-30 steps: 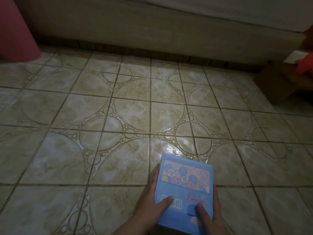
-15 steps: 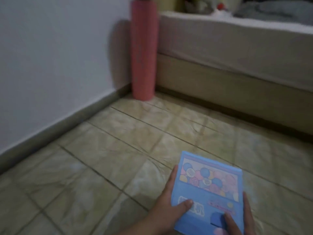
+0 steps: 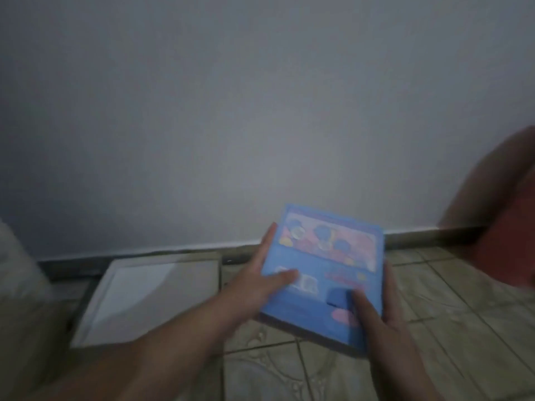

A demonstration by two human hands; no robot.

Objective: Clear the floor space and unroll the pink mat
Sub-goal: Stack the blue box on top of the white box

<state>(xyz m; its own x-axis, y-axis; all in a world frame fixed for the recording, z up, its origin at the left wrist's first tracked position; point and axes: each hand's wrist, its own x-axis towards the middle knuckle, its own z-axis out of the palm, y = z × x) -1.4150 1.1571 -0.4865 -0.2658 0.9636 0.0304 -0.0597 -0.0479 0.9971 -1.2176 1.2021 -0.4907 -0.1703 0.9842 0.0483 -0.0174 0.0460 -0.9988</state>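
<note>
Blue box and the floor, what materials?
Blue box: likely printed cardboard, matte; flat faces, crisp edges, printed picture panel, though blur leaves plastic possible. Floor: glazed ceramic tile; grout lines, embossed pattern, slight sheen.

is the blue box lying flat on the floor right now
No, both the left hand and right hand hold the blue box up above the tiles.
</note>
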